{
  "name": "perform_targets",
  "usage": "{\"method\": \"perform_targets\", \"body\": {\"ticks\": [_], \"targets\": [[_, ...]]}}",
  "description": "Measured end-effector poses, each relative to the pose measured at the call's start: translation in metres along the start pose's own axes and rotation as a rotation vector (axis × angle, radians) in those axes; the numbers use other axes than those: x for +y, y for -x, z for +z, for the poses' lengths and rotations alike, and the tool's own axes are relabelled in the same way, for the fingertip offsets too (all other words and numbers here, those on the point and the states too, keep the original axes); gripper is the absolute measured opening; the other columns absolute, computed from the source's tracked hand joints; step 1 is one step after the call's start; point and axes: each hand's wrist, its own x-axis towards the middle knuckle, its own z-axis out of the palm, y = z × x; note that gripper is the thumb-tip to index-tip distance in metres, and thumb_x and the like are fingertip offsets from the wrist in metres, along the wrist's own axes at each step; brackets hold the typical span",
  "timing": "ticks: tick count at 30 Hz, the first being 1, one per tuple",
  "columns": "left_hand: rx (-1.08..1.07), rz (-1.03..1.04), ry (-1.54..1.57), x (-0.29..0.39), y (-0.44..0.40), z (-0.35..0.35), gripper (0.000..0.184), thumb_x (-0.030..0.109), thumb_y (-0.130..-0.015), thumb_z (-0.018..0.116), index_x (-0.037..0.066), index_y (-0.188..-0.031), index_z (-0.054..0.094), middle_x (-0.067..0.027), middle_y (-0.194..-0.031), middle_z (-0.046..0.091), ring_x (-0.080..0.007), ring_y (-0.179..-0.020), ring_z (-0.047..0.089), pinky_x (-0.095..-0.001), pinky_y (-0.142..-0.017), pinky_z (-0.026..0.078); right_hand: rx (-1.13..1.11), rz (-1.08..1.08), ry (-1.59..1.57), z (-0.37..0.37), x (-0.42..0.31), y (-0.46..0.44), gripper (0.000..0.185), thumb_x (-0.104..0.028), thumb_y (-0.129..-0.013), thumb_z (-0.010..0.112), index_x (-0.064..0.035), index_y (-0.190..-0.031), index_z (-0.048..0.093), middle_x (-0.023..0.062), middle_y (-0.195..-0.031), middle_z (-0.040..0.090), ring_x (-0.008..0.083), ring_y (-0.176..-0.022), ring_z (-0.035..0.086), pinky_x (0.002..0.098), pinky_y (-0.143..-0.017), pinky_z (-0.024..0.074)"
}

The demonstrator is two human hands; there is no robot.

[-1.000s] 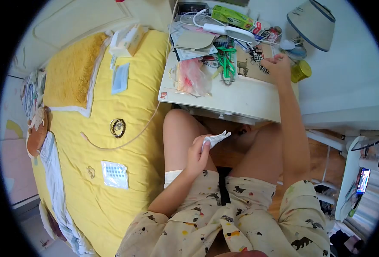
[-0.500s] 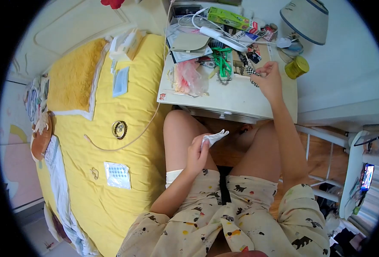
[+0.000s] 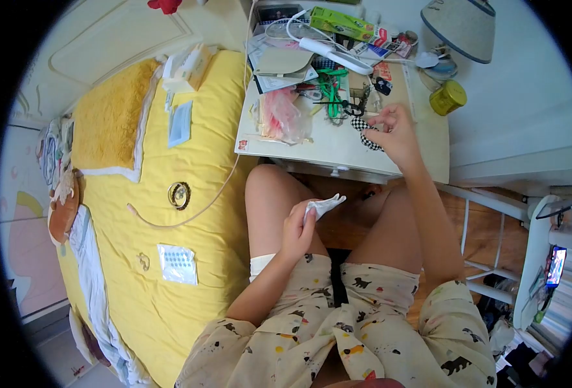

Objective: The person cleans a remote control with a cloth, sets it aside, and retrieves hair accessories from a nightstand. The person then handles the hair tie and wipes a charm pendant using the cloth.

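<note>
My left hand [image 3: 295, 231] is closed around a crumpled white tissue [image 3: 325, 205], held above my lap. Over the front right part of the white nightstand [image 3: 312, 150], my right hand [image 3: 397, 139] pinches a black-and-white checkered hair tie [image 3: 370, 143] between thumb and fingers. Just beyond it lies a dark, stringy item [image 3: 357, 102], whose kind I cannot make out. Green straps [image 3: 332, 84] and a clear plastic bag with pink contents [image 3: 284, 116] sit to the left of that hand.
A white handheld appliance [image 3: 337, 57], a green box [image 3: 344, 24] and papers [image 3: 279, 64] crowd the nightstand's back. A yellow-green tin [image 3: 448, 97] stands at its right edge, near a lamp [image 3: 460, 29]. On the yellow bed [image 3: 215, 258] are a face mask [image 3: 180, 123] and bracelets [image 3: 180, 195].
My right hand has moved slightly left and toward me with the checkered hair tie. The dark stringy item now shows beyond it. My left hand stays still with the tissue.
</note>
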Motion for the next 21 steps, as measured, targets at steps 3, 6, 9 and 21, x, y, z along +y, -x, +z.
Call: {"method": "perform_targets", "body": {"ticks": [3, 6, 9, 21], "targets": [[0.003, -0.012, 0.007, -0.001, 0.000, 0.000, 0.022, 0.013, -0.095, 0.047, 0.000, -0.107, 0.060, -0.0164, -0.093, 0.063, -0.0279, -0.084, 0.061, -0.0342, -0.074, 0.047, -0.018, -0.020, 0.005, 0.007, 0.008, 0.008, 0.051, -0.005, -0.060, 0.074, -0.0066, -0.100, 0.042, 0.0049, -0.087, 0.064, 0.0092, -0.064, 0.044, 0.0252, -0.059, 0.0395], [0.010, 0.003, 0.018, -0.004, -0.001, 0.001, 0.022, 0.013, -0.095, 0.047, 0.000, -0.107, 0.060, -0.0162, -0.092, 0.063, -0.0279, -0.083, 0.061, -0.0342, -0.073, 0.047, -0.026, -0.038, 0.041, 0.014, 0.010, 0.014, 0.050, -0.004, -0.061, 0.072, -0.0064, -0.100, 0.042, 0.0058, -0.088, 0.062, 0.0105, -0.066, 0.047, 0.0256, -0.060, 0.0405], [0.012, 0.019, 0.021, -0.006, 0.000, 0.001, 0.022, 0.013, -0.095, 0.047, 0.000, -0.107, 0.060, -0.0165, -0.092, 0.063, -0.0279, -0.083, 0.061, -0.0342, -0.073, 0.047, 0.006, -0.035, 0.095, 0.019, 0.015, 0.015, 0.048, -0.003, -0.062, 0.071, -0.0055, -0.101, 0.044, 0.0080, -0.089, 0.061, 0.0156, -0.072, 0.053, 0.0280, -0.065, 0.0430], [0.027, 0.030, 0.059, -0.012, -0.001, 0.002, 0.022, 0.012, -0.095, 0.047, -0.001, -0.107, 0.060, -0.0162, -0.092, 0.063, -0.0272, -0.083, 0.061, -0.0332, -0.074, 0.047, 0.350, -0.109, 0.543, 0.045, -0.018, -0.011, 0.038, -0.026, -0.072, 0.074, -0.0024, -0.097, 0.057, 0.0106, -0.090, 0.062, 0.0316, -0.091, 0.056, 0.0437, -0.080, 0.0422]]}}
